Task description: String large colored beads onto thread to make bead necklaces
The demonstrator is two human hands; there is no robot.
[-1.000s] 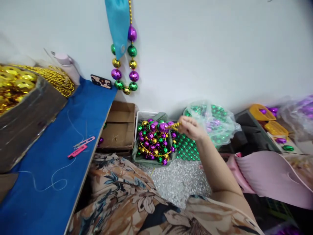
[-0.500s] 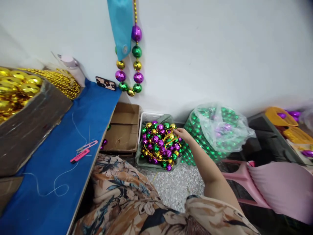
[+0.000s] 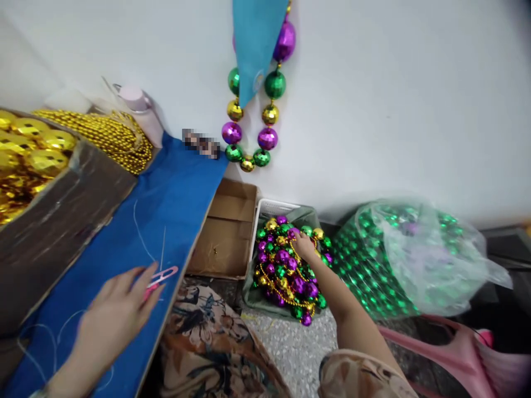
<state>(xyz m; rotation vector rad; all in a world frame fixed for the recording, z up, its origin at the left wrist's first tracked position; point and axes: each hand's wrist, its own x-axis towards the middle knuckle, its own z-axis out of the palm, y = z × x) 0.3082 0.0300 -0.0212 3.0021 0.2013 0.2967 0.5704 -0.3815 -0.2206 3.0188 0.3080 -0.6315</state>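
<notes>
My left hand (image 3: 120,315) is over the blue tabletop (image 3: 166,190) with its fingers stretched out and apart. Its fingertips are around pink thread snips (image 3: 168,272) and a pink cutter (image 3: 150,292) partly hidden beneath them. My right hand (image 3: 306,246) reaches down into a bin, its fingers bent onto a purple bead in a heap of shiny purple, green and gold bead necklaces (image 3: 286,271). Just what its fingertips pinch is partly hidden. White thread (image 3: 141,226) lies loose on the blue surface.
A bead necklace (image 3: 267,138) hangs on the wall behind blue cloth (image 3: 255,50). Gold beads fill a box (image 3: 87,182) at left, near a pink bottle (image 3: 143,113). A cardboard box (image 3: 228,243) stands beside the bin. Bagged green beads (image 3: 365,260) and a pink chair (image 3: 460,348) are to the right.
My left hand has come into view over the snips and cutter. My right hand has moved from the heap's right edge farther in over the beads. The view has shifted left.
</notes>
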